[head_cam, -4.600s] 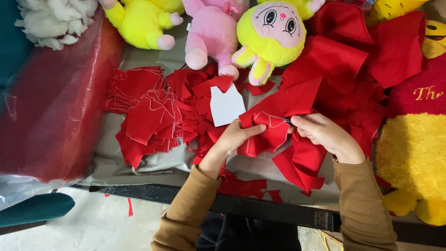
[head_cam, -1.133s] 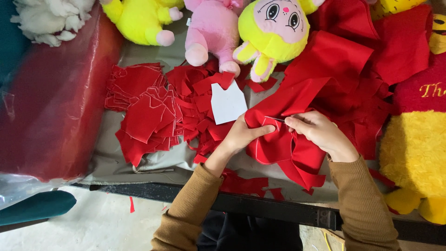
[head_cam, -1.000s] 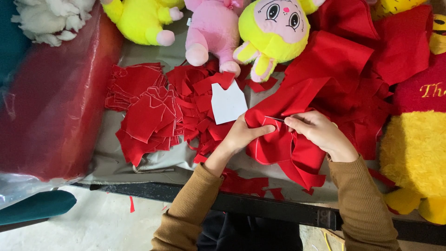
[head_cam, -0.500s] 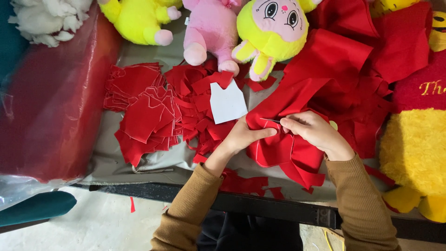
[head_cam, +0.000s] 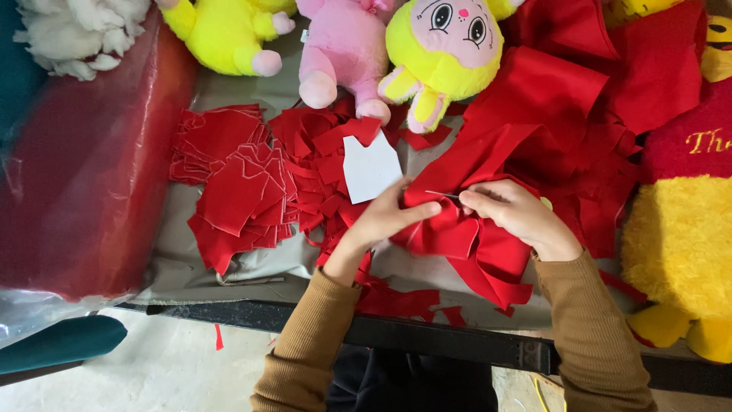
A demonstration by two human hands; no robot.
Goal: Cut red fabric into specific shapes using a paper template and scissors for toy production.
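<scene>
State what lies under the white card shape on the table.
The white card shape rests on red fabric scraps; its lower edge meets the left hand. Whatever lies beneath those scraps is covered.

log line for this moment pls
left hand: pinching red fabric piece | right hand: on same piece | white template: beside left hand

Bright, even light — soft shadows, sharp
</scene>
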